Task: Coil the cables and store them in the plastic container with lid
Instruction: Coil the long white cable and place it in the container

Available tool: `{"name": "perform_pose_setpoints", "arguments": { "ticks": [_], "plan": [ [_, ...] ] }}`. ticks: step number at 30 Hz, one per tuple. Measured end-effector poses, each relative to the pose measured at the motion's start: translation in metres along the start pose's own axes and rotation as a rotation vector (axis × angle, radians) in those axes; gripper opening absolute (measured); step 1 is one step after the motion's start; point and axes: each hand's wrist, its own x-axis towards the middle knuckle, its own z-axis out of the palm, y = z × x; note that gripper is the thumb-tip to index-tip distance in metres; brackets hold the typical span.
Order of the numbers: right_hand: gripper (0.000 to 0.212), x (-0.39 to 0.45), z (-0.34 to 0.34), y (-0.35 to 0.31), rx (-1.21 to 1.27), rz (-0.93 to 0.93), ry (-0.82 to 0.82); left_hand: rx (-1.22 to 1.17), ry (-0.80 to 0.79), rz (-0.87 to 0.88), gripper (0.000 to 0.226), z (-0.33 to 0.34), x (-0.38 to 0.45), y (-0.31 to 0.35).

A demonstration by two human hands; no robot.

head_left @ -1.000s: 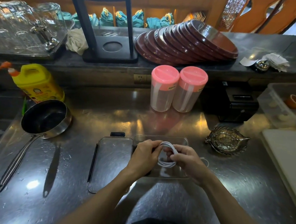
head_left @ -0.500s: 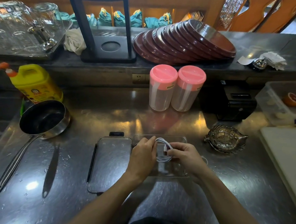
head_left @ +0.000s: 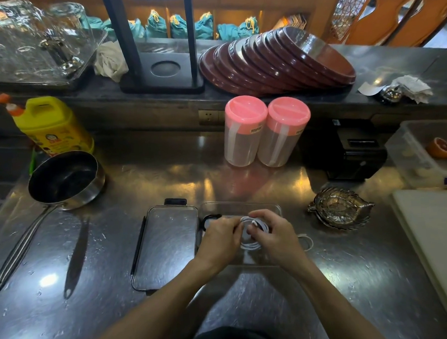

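The lid (head_left: 167,246) lies off, just left of the clear container (head_left: 241,206). Over that container the left hand (head_left: 219,243) pinches the white cable (head_left: 256,226) coil, the right hand (head_left: 279,237) curled round it. Best tuck the loose tail (trailing right on the counter) in before lowering.

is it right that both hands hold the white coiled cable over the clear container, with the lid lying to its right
Not quite. In the head view both hands, left hand and right hand, hold the white cable over the clear container, but the lid lies to its left.
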Motion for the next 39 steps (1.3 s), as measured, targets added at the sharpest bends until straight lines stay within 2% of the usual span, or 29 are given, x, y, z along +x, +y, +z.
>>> {"name": "perform_pose_setpoints", "arguments": {
  "ticks": [5,8,10,14,16,18,22,26,29,32,39],
  "plan": [
    [0.020,0.000,0.004,0.012,-0.432,-0.273,0.137,-0.024,-0.015,-0.026,0.025,-0.001,-0.001,-0.003],
    [0.016,-0.005,0.006,0.012,-0.385,-0.316,0.201,-0.032,-0.039,-0.031,0.027,-0.002,0.001,-0.005],
    [0.013,-0.011,0.007,0.008,-0.168,-0.236,0.232,-0.114,-0.054,-0.017,0.023,-0.002,0.000,-0.003],
    [0.012,-0.016,0.014,-0.006,0.618,0.165,0.312,-0.233,0.011,0.040,0.023,0.001,-0.003,-0.010],
    [0.015,-0.014,0.017,-0.010,0.979,0.338,0.281,-0.273,0.035,0.024,0.023,0.000,-0.004,-0.013],
    [0.023,-0.010,0.018,-0.011,1.124,0.409,0.244,-0.330,0.072,-0.014,0.021,-0.003,-0.003,-0.012],
    [0.014,-0.007,0.016,0.006,0.881,0.370,0.219,-0.437,0.012,-0.122,0.018,-0.005,0.006,-0.008],
    [0.013,-0.006,0.012,0.019,0.663,0.333,0.194,-0.529,-0.075,-0.198,0.020,-0.001,0.011,-0.011],
    [0.012,-0.007,0.008,0.021,0.651,0.317,0.127,-0.539,-0.102,-0.222,0.025,0.000,0.014,-0.013],
    [0.015,-0.008,0.004,0.022,0.708,0.382,0.064,-0.545,-0.159,-0.217,0.036,0.002,0.015,-0.015],
    [0.010,-0.002,-0.002,0.023,0.815,0.462,-0.037,-0.542,-0.217,-0.189,0.028,0.004,0.016,-0.017]
  ]
}}
